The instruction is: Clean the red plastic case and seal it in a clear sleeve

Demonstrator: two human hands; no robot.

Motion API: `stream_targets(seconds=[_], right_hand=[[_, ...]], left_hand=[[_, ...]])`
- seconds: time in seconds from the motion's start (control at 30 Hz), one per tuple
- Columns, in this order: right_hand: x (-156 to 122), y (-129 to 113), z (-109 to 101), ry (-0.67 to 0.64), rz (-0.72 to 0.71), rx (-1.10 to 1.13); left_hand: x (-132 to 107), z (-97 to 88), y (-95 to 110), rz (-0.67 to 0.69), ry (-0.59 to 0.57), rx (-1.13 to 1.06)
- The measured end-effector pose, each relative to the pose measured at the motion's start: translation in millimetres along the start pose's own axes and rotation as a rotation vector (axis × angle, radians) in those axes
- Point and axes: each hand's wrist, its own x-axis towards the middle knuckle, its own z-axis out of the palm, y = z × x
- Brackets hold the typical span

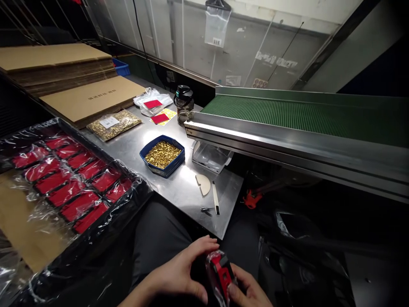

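Observation:
Both hands are low at the bottom middle, over my lap. My left hand (183, 273) and my right hand (247, 290) together grip a small red part wrapped in clear plastic (221, 273), fingers curled around it. On the steel table (188, 187) above them stands a blue tray of small brass pieces (162, 155). To the left lies a black tray of red parts under clear film (73, 183).
A green conveyor belt (300, 115) runs along the right. A bag of brass pieces (113, 123), red cards (156, 111), a dark bottle (184, 102) and flat cardboard (64, 81) sit at the back. A white utility knife (215, 202) and a half-round piece (203, 184) lie near the table's front edge.

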Motion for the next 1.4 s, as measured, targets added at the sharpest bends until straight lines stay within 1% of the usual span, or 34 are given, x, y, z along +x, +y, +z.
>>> stream_targets(seconds=[0.07, 0.1, 0.2, 0.27, 0.37, 0.43, 0.47, 0.5, 0.53, 0.57, 0.6, 0.63, 0.67, 0.7, 0.73, 0.77, 0.8, 0.87, 0.9, 0.93, 0.97, 1.0, 1.03, 1.07, 1.17, 1.2, 1.23, 1.27, 1.3, 1.33, 1.4], right_hand=[[-2.2, 4.6, 1.9, -0.020, 0.031, 0.098], [-2.2, 6.5, 3.4, -0.002, 0.046, 0.165], [2.6, 13.8, 7.5, 0.150, 0.082, 0.388], [7.7, 21.9, 7.9, 0.270, 0.095, 0.465], [12.3, 33.3, 3.0, 0.432, 0.081, 0.450], [12.9, 31.6, -2.8, 0.545, 0.051, 0.425], [13.4, 25.9, -5.6, 0.570, 0.032, 0.390], [14.7, 16.7, -7.7, 0.554, 0.005, 0.321], [17.3, 4.3, -8.7, 0.490, -0.029, 0.221], [21.6, -10.2, -8.6, 0.387, -0.059, 0.100], [27.4, -26.0, -7.4, 0.249, -0.083, -0.037], [34.5, -41.5, -5.3, 0.102, -0.090, -0.158], [42.3, -55.7, -2.8, -0.018, -0.084, -0.253], [49.9, -67.5, -0.4, -0.094, -0.074, -0.314], [56.6, -76.3, 1.3, -0.128, -0.068, -0.358], [61.7, -81.9, 1.8, -0.124, -0.072, -0.391], [64.9, -84.3, 0.7, -0.074, -0.095, -0.434], [65.5, -81.3, -6.5, 0.125, -0.164, -0.547], [63.4, -77.2, -11.9, 0.256, -0.193, -0.606], [60.5, -72.3, -17.3, 0.386, -0.201, -0.651], [57.3, -67.4, -21.6, 0.484, -0.183, -0.668], [54.5, -63.0, -23.8, 0.522, -0.144, -0.647], [52.5, -59.6, -23.2, 0.486, -0.099, -0.586], [51.8, -57.4, -19.5, 0.394, -0.066, -0.508], [58.5, -57.8, 3.7, -0.038, -0.047, -0.306], [63.0, -59.2, 11.3, -0.131, -0.055, -0.293], [67.9, -60.4, 16.7, -0.171, -0.065, -0.316], [72.6, -61.0, 18.8, -0.154, -0.085, -0.365], [76.5, -60.4, 17.2, -0.095, -0.116, -0.427], [79.2, -58.4, 11.9, -0.018, -0.145, -0.491], [79.5, -50.6, -7.6, 0.121, -0.175, -0.600]], left_hand=[[0.6, -1.2, -2.4, -0.026, -0.032, -0.059], [1.7, -1.7, -2.8, -0.044, -0.048, -0.098], [5.8, -4.8, -3.0, -0.069, -0.085, -0.209], [7.1, -8.3, -3.8, -0.066, -0.091, -0.265], [4.2, -14.0, -5.5, -0.064, -0.084, -0.308], [-0.8, -17.2, -5.7, -0.079, -0.080, -0.313], [-3.6, -18.4, -5.4, -0.094, -0.085, -0.312], [-6.2, -19.4, -4.9, -0.111, -0.096, -0.311], [-8.3, -20.0, -4.3, -0.129, -0.111, -0.311], [-9.8, -20.4, -3.8, -0.144, -0.127, -0.312], [-10.6, -20.7, -3.4, -0.157, -0.146, -0.316], [-10.8, -20.8, -3.2, -0.167, -0.161, -0.322], [-10.5, -21.1, -3.3, -0.174, -0.175, -0.332], [-10.2, -21.6, -3.6, -0.178, -0.183, -0.343], [-10.0, -22.4, -4.2, -0.181, -0.187, -0.355], [-10.3, -23.7, -5.2, -0.181, -0.185, -0.368], [-11.4, -25.5, -6.5, -0.181, -0.177, -0.383], [-16.1, -30.0, -10.5, -0.180, -0.153, -0.416], [-19.7, -32.4, -13.2, -0.180, -0.135, -0.433], [-23.6, -34.4, -16.1, -0.178, -0.117, -0.450], [-27.7, -35.9, -19.2, -0.174, -0.098, -0.464], [-31.6, -36.8, -22.3, -0.167, -0.077, -0.474], [-34.8, -37.1, -25.0, -0.159, -0.058, -0.482], [-37.1, -36.9, -27.3, -0.150, -0.040, -0.486], [-37.4, -35.3, -30.6, -0.120, -0.006, -0.486], [-35.5, -35.1, -30.7, -0.116, -0.004, -0.486], [-33.2, -35.3, -30.5, -0.115, -0.007, -0.488], [-30.8, -35.8, -30.4, -0.115, -0.009, -0.494], [-28.6, -36.3, -30.5, -0.116, -0.007, -0.501], [-27.0, -36.8, -31.1, -0.114, 0.001, -0.509], [-26.4, -37.1, -33.9, -0.101, 0.046, -0.519]])
